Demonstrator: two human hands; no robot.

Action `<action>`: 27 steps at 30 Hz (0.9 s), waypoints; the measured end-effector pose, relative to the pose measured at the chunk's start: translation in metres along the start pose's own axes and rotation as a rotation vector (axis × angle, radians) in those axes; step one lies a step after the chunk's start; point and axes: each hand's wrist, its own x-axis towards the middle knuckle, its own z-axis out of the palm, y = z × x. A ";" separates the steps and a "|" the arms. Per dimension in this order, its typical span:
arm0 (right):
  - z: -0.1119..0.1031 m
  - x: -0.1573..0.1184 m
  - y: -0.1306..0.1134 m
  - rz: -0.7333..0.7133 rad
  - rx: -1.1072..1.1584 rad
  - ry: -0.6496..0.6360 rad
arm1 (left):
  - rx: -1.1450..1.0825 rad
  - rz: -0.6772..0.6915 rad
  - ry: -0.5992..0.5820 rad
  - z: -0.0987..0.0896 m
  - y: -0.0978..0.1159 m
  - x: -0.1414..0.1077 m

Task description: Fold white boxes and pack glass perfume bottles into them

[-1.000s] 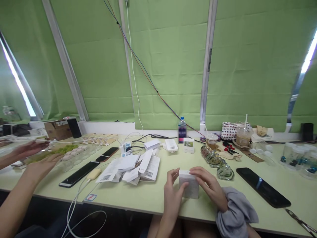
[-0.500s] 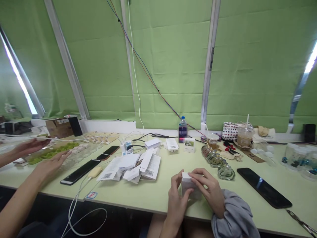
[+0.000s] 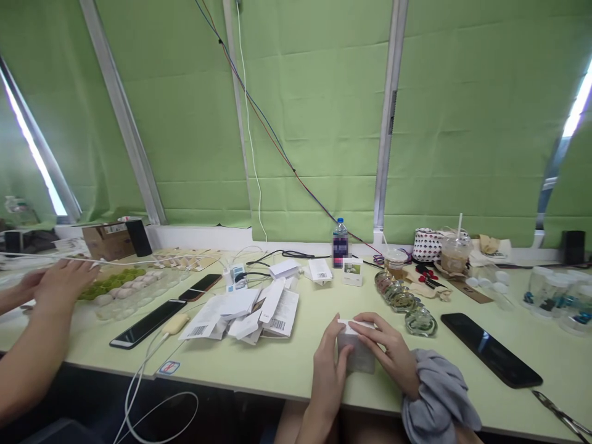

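Note:
Between my hands, at the table's front edge, is a small white box (image 3: 359, 356). My left hand (image 3: 329, 368) grips its left side, thumb on the near face. The fingers of my right hand (image 3: 391, 351) press on its top and right edge. A grey scrunchie (image 3: 437, 391) sits around my right wrist. Beyond the box stands a small white box with a picture (image 3: 352, 273), beside a blue-capped bottle (image 3: 340, 242). Flattened white packages (image 3: 245, 308) lie piled to the left. Round glass pieces (image 3: 420, 321) form a row at the right.
Another person's hands (image 3: 67, 277) are at the far left, near a tray of green and pale items (image 3: 134, 287). Phones lie left (image 3: 148, 324) and right (image 3: 491, 350). Pliers (image 3: 559, 414), drink cups (image 3: 456, 253) and clear jars (image 3: 552, 293) stand or lie at the right.
The other person's hands have come together and moved left, off the tray. My left thumb has shifted slightly on the white box, showing more of its near face.

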 end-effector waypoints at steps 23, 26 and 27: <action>-0.009 -0.007 0.016 0.027 0.000 0.060 | 0.266 0.211 -0.143 0.006 0.020 -0.013; -0.020 -0.005 0.014 0.058 0.066 -0.032 | 0.189 0.235 -0.274 0.014 0.024 -0.019; -0.023 -0.005 0.014 0.048 0.067 -0.056 | 0.127 0.231 -0.310 0.017 0.023 -0.020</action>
